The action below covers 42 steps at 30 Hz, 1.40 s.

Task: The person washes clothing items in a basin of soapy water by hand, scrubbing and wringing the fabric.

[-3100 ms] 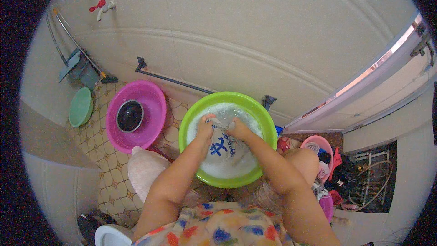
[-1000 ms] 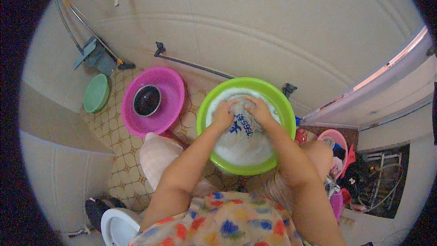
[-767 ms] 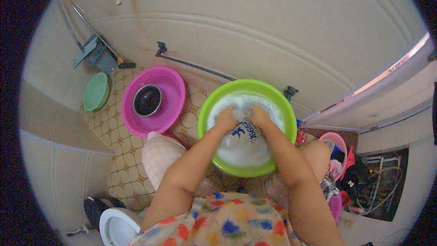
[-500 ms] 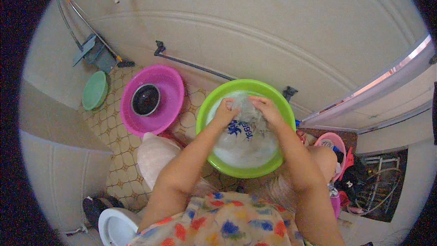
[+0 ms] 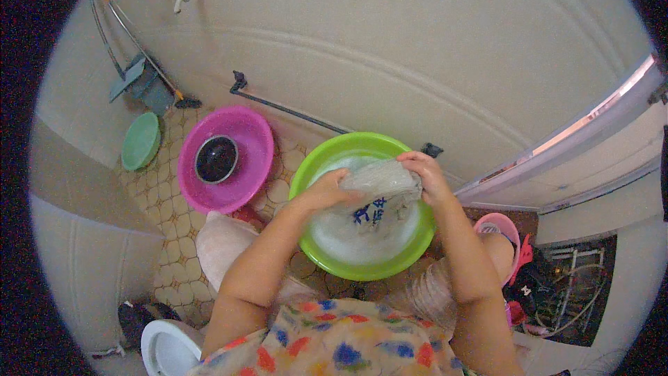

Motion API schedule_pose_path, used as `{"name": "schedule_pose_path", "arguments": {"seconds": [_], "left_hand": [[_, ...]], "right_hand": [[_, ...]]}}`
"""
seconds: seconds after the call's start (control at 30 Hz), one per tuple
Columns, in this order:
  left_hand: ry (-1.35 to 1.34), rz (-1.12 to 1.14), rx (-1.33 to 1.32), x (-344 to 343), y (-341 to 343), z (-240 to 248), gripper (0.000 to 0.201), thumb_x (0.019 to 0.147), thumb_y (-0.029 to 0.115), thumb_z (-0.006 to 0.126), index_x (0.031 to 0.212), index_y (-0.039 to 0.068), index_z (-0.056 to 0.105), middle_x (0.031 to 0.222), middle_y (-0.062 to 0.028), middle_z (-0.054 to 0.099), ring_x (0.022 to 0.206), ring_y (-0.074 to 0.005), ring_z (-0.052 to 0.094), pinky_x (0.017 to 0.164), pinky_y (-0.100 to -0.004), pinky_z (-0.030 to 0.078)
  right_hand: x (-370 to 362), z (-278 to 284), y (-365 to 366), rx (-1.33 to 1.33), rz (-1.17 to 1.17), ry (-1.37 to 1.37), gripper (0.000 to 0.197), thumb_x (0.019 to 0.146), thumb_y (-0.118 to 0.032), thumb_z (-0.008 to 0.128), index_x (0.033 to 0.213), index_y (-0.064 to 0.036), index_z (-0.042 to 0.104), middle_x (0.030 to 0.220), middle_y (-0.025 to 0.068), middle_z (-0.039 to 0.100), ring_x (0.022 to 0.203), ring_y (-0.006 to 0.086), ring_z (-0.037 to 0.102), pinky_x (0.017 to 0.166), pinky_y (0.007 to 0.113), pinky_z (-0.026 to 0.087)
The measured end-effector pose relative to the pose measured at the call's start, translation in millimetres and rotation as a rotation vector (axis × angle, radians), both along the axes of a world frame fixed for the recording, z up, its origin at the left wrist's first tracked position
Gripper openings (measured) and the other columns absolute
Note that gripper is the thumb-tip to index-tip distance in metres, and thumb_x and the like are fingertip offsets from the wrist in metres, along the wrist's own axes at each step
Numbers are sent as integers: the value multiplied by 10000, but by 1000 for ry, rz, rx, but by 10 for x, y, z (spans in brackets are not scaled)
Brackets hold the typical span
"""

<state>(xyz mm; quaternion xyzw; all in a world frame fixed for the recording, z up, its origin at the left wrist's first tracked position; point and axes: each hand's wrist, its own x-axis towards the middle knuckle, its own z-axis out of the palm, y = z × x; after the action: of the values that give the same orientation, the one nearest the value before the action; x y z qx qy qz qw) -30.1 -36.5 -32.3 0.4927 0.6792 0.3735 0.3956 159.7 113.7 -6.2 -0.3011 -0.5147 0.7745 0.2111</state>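
Note:
A light grey wet cloth (image 5: 379,177) with dark blue print is stretched between my hands in a lime-green basin (image 5: 359,273) of white, sudsy water. Its upper part is bunched and lifted at the basin's far side, while the lower part lies in the suds. My left hand (image 5: 328,192) is closed on the cloth's left side, fingers partly hidden by it. At the upper right, my right hand (image 5: 426,175) grips the other end near the rim. The basin stands between my knees.
To the left a magenta basin (image 5: 256,157) holds a dark round pot (image 5: 217,159). Beyond are a small green basin (image 5: 141,141), a dustpan (image 5: 149,87) and a broom (image 5: 186,102). A rail (image 5: 292,111) runs along the wall. A pink tub (image 5: 495,221) stands right; a toilet (image 5: 167,349) is lower left.
Both hands have drawn apart with the cloth between them, and its bunched upper part has risen from the suds. My right hand moved right; the view shifted slightly.

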Motion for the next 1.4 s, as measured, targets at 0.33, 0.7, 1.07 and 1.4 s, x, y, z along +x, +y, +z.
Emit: {"name": "schedule_pose_path", "arguments": {"seconds": [0.33, 0.7, 1.07, 1.4], "left_hand": [[230, 63, -221, -194, 93, -790, 347, 759, 337, 537, 971, 67, 491, 839, -168, 569, 780, -318, 544, 677, -391, 415], [-545, 596, -44, 30, 369, -1417, 513, 820, 391, 427, 1142, -8, 399, 1164, -180, 432, 1102, -273, 383, 873, -376, 320], [-1438, 685, 22, 255, 387, -216, 345, 828, 275, 437, 1103, 68, 455, 1034, -112, 518, 955, -235, 484, 830, -349, 397], [-1425, 580, -130, 258, 340, 213, 318, 831, 385, 412, 932, 105, 525, 950, -62, 557, 889, -208, 518, 789, -357, 413]], "right_hand": [[-402, -527, -61, 761, 49, -423, 371, 710, -149, 602, 1051, -42, 498, 1041, 126, 517, 931, 211, 498, 790, 303, 395], [-674, -1255, -63, 735, -115, -765, 371, 741, -239, 574, 992, 21, 491, 988, 216, 527, 934, 320, 509, 780, 375, 402], [-892, -237, -847, 1383, 160, -577, 196, 783, -219, 486, 745, -34, 537, 709, 134, 508, 662, 321, 507, 603, 415, 397], [-911, -71, -927, 1220, -13, -486, 301, 828, -262, 377, 748, -4, 511, 698, 181, 529, 644, 341, 521, 571, 431, 407]]}}
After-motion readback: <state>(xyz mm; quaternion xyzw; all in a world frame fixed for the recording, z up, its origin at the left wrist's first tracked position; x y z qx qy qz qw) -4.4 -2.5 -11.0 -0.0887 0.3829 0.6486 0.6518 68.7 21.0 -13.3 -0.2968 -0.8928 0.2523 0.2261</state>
